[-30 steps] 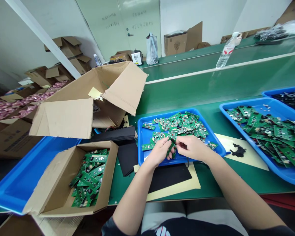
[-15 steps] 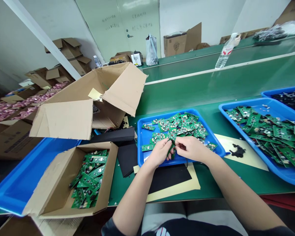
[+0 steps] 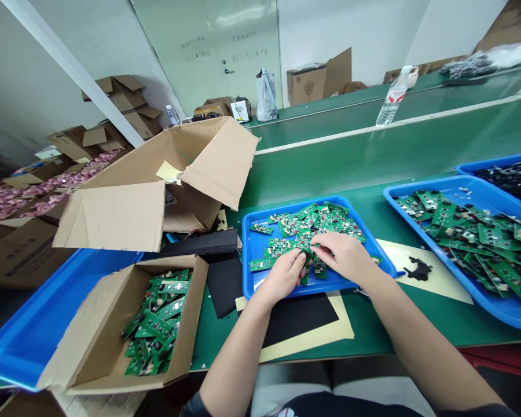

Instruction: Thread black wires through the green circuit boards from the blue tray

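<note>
Over the front part of a blue tray (image 3: 248, 284) full of green circuit boards (image 3: 330, 217), both my hands meet. My left hand (image 3: 284, 272) is closed around one circuit board (image 3: 304, 262), which is partly hidden by the fingers. The fingertips of my right hand (image 3: 336, 252) are pinched together at the upper right edge of that board; what they hold, if anything, is too small to make out. A black sheet (image 3: 301, 318) on yellow paper (image 3: 306, 346) lies in front of the tray, below my wrists.
At left stands a cardboard box (image 3: 195, 324) of circuit boards, with a larger open carton (image 3: 113, 214) behind it. A second blue tray (image 3: 464, 284) of boards is at right, beside yellow paper holding small black pieces (image 3: 418, 269). A water bottle (image 3: 391, 101) stands on the ledge.
My right hand has turned slightly, and its fingertips have moved a little up at the board. My left hand still holds the board. The whole view has shifted slightly.
</note>
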The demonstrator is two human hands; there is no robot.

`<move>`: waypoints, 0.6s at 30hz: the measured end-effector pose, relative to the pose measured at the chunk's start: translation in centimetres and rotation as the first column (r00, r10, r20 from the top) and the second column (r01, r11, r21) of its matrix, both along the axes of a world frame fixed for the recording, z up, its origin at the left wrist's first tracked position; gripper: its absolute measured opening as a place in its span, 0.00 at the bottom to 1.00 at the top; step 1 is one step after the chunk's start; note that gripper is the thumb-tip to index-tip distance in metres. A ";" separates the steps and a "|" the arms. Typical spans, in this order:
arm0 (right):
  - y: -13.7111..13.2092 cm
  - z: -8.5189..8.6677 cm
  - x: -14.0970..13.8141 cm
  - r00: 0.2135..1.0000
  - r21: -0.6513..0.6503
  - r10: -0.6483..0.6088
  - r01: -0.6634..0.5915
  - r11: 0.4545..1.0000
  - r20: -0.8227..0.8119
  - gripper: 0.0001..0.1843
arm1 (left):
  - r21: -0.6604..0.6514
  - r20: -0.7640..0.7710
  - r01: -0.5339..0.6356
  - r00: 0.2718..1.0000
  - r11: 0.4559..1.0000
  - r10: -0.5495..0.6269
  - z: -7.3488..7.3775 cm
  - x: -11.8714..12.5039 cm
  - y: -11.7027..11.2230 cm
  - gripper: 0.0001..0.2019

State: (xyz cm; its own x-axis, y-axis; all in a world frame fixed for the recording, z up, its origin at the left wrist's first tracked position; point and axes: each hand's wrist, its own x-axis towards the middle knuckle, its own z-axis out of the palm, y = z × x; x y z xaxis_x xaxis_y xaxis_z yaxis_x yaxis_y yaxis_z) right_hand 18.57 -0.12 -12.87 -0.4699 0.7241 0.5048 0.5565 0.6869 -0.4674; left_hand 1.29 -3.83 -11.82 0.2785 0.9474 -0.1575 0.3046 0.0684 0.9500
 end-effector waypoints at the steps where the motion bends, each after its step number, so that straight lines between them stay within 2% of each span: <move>1: -0.1 0.0 -0.2 1.000 0.013 0.003 -0.003 1.000 -0.019 0.10 | 0.013 -0.005 0.002 1.000 1.000 -0.002 0.0 0.0 0.0 0.15; 4: -0.4 0.2 -0.4 0.989 -0.011 -0.017 0.016 1.000 -0.148 0.14 | 0.063 -0.018 -0.022 1.000 0.998 0.023 -0.1 0.1 -0.1 0.16; 7: -0.5 0.5 -0.2 0.955 -0.080 -0.087 0.067 0.995 -0.284 0.08 | 0.124 -0.021 -0.084 0.996 0.989 0.088 -0.3 0.0 0.0 0.15; 10: -0.6 0.9 -0.2 0.957 -0.127 -0.092 0.058 0.990 -0.274 0.09 | 0.189 -0.023 -0.124 0.991 0.974 0.131 -0.4 -0.1 0.1 0.17; 13: -0.8 0.9 -0.7 0.963 -0.188 -0.085 0.036 0.981 -0.258 0.10 | 0.247 -0.035 -0.100 0.993 0.964 0.112 -0.3 -0.3 0.1 0.16; 18: -0.8 0.8 -1.5 0.949 -0.228 -0.129 0.064 0.972 -0.287 0.12 | 0.283 -0.069 0.009 0.998 0.959 0.011 -0.2 -0.5 -0.1 0.17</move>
State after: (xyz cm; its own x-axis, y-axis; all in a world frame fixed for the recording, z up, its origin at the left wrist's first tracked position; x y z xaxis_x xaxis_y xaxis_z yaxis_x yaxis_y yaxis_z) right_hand 17.09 -0.91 -12.09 -0.2444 0.8642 0.4398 0.4279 0.5031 -0.7509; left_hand 0.79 -3.90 -11.99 0.2752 0.9563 0.0988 0.3699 -0.2001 0.9073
